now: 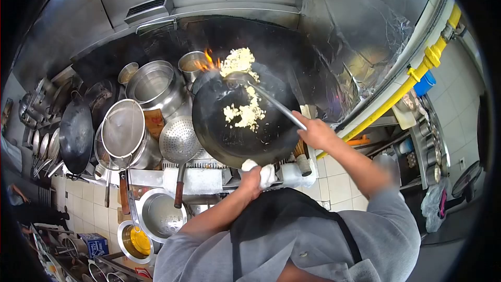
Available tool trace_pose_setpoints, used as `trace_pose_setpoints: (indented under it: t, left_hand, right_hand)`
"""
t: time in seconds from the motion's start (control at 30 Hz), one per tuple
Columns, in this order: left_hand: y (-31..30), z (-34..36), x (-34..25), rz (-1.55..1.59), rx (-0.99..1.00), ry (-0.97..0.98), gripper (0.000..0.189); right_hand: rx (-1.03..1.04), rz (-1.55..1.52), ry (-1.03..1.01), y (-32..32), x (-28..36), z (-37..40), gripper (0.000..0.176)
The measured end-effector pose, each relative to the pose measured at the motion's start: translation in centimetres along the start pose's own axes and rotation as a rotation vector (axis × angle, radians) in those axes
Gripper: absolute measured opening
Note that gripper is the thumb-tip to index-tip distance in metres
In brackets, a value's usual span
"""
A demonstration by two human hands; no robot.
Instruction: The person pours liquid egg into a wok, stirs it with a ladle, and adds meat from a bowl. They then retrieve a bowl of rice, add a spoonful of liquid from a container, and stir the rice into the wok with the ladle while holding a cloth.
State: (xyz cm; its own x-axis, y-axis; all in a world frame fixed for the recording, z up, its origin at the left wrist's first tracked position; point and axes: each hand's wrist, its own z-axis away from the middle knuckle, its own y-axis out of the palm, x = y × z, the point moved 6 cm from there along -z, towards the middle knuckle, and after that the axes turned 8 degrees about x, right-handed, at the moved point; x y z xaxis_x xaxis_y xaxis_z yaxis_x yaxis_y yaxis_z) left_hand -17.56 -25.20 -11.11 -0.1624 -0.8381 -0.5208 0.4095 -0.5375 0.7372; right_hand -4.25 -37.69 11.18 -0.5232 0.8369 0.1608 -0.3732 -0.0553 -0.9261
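A large dark wok is tilted over the stove, with pale yellow food pieces inside it and more of them in a clump at its far edge. Wrapped round a white cloth at the wok's near rim is my left hand. My right hand grips the metal handle of a ladle. The ladle's bowl is at the far side of the wok, against the clump of food. Orange flames rise at the wok's far left.
Left of the wok are a perforated skimmer, a mesh strainer, a steel pot and another dark wok. Nearer stand a metal bowl and a pot of yellow liquid. A yellow pipe runs along the right.
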Motion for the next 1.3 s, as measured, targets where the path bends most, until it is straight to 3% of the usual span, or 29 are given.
trace_pose_setpoints:
  t: [0.03,0.1,0.13,0.17,0.3,0.37,0.4,0.5,0.57,0.63,0.73,0.77,0.87,0.9,0.97,1.03,1.07,1.1,1.17,1.23,1.3]
  left_hand:
    - [2.0,1.8,-1.3,0.059,-0.058,-0.029,0.024]
    - [-0.1,-3.6,-3.1,0.037,0.109,-0.07,0.021]
    - [0.0,-4.1,-5.1,-0.085,0.048,-0.073,0.022]
    - [0.2,-3.8,-6.3,-0.098,-0.048,-0.099,0.023]
    - [2.8,-0.4,-7.8,-0.142,0.014,-0.233,0.023]
    - [1.4,-2.6,-7.2,-0.084,0.018,-0.164,0.024]
    - [0.7,-3.3,-6.6,-0.07,0.054,-0.082,0.025]
    - [-1.1,-0.3,-2.0,-0.035,-0.084,-0.011,0.024]
    - [1.6,2.9,-2.9,0.053,0.104,0.04,0.028]
    - [-0.1,-0.5,-2.9,0.136,-0.049,-0.136,0.022]
    - [0.5,-4.3,-7.4,-0.021,0.051,-0.162,0.024]
    - [0.4,-5.5,-7.9,-0.009,0.077,-0.157,0.024]
    - [-0.3,-7.3,-8.2,-0.036,0.034,-0.158,0.024]
    - [-0.6,-7.9,-7.9,-0.066,0.05,-0.169,0.025]
    - [-1.9,-8.7,-7.7,-0.066,0.092,-0.175,0.028]
    - [-1.8,-6.5,-8.7,-0.121,0.147,-0.23,0.028]
    - [-2.1,-3.8,-10.1,-0.164,0.096,-0.179,0.035]
    - [-4.7,-2.5,-11.6,-0.429,-0.046,-0.048,0.044]
    - [-8.9,1.6,-14.9,-0.964,-0.258,0.169,0.057]
    - [-12.7,3.2,-15.4,-1.37,-0.333,0.099,0.068]
    - [-14.4,5.2,-15.4,-1.541,-0.603,0.018,0.075]
  right_hand:
    - [0.017,-0.004,-0.007,-0.5,-0.4,1.6,0.062]
    - [0.064,-0.01,-0.053,-1.5,-0.6,4.0,0.063]
    - [0.086,0.005,-0.099,-1.6,-1.0,5.1,0.063]
    - [0.105,0.023,-0.148,-1.9,-1.2,5.9,0.063]
    - [0.162,0.133,-0.169,-2.4,-0.2,6.6,0.061]
    - [0.192,0.1,0.004,-0.9,1.1,3.9,0.059]
    - [0.195,0.108,0.011,0.6,0.6,3.1,0.059]
    - [0.027,0.016,-0.023,0.8,0.2,1.0,0.058]
    - [-0.087,-0.185,-0.212,-1.4,-1.1,3.2,0.057]
    - [-0.141,-0.221,-0.313,-2.3,-1.1,4.0,0.053]
    - [0.079,-0.61,0.134,0.0,-2.4,1.7,0.046]
    - [-0.088,-0.544,0.017,1.2,-1.7,-0.6,0.044]
    - [0.05,-1.277,0.125,8.8,0.2,-7.8,0.045]
    - [0.051,-1.235,0.149,9.6,1.6,-8.7,0.047]
    - [0.242,-1.245,0.088,7.4,3.8,-8.0,0.051]
    - [0.212,-1.134,0.052,6.2,4.2,-6.9,0.051]
    - [0.181,-1.02,0.01,5.4,4.5,-6.7,0.051]
    - [0.189,-1.018,0.009,4.8,4.8,-6.4,0.051]
    - [0.414,-1.561,0.116,5.9,5.7,-5.7,0.05]
    - [0.498,-1.636,0.165,8.9,4.8,-7.6,0.047]
    - [0.383,-1.49,0.122,10.5,4.8,-9.5,0.036]
